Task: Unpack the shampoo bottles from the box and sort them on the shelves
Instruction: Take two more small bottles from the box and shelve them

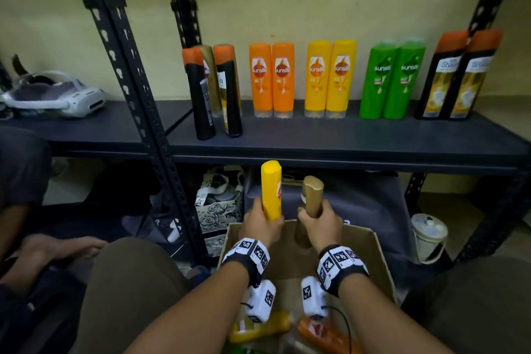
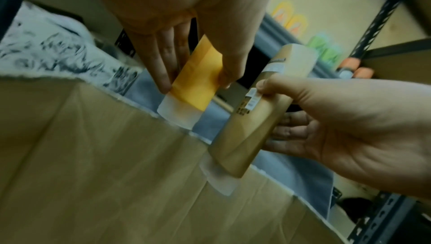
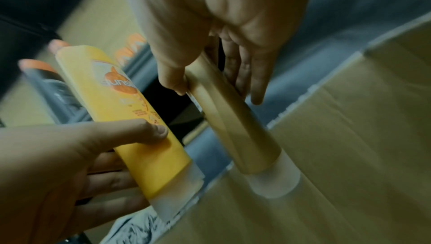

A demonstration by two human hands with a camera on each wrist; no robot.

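Note:
My left hand (image 1: 258, 224) grips a yellow shampoo bottle (image 1: 271, 190), cap end down, above the open cardboard box (image 1: 373, 253). Beside it my right hand (image 1: 319, 223) grips a gold bottle (image 1: 311, 195), also cap down. The left wrist view shows fingers and thumb round the yellow bottle (image 2: 198, 82). In the right wrist view the gold bottle (image 3: 233, 124) is held the same way. More bottles (image 1: 258, 327) lie in the box under my wrists. On the dark shelf (image 1: 316, 141) stand pairs of black, orange, yellow (image 1: 330, 77), green and black-and-gold bottles.
A slotted black upright (image 1: 129, 89) stands left of the bottles. A white headset (image 1: 54, 95) lies on the left shelf. Below the shelf are a patterned bag (image 1: 218, 210) and a white lidded pail (image 1: 428, 236). Another person's foot (image 1: 57, 250) is at the left.

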